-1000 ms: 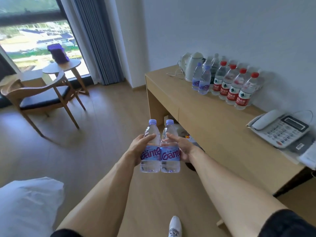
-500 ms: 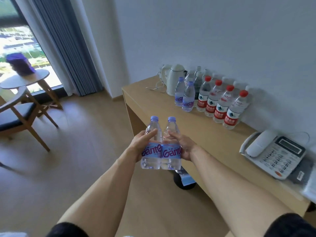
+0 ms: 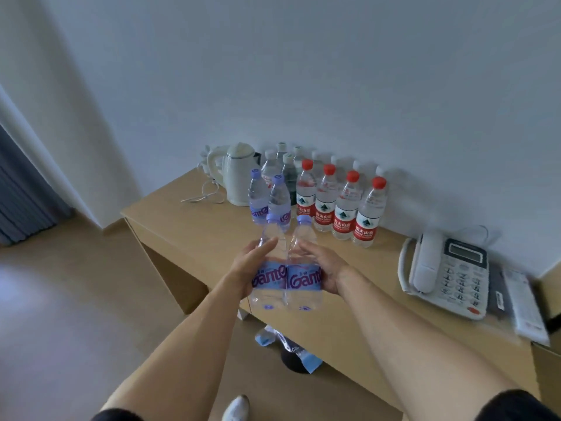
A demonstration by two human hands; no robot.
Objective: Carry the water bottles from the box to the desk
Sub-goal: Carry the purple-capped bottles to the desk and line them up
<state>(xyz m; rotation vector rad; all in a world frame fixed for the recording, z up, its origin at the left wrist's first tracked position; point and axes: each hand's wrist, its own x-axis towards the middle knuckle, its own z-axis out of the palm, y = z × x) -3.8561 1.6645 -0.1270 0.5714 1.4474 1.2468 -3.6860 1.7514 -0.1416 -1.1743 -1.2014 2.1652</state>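
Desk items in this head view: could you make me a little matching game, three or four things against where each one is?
Things:
1. white electric kettle
2. red-capped clear water bottles
3. white corded desk telephone
4. two purple-labelled clear bottles

Places:
A. near end of the wooden desk, on the right
B. held between left hand and right hand
C. far end of desk
D. a row along the wall

Pairs: 1-C, 2-D, 3-A, 4-B

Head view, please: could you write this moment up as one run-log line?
left hand: holds bottle | right hand: holds second bottle | position: above desk front | placed: no
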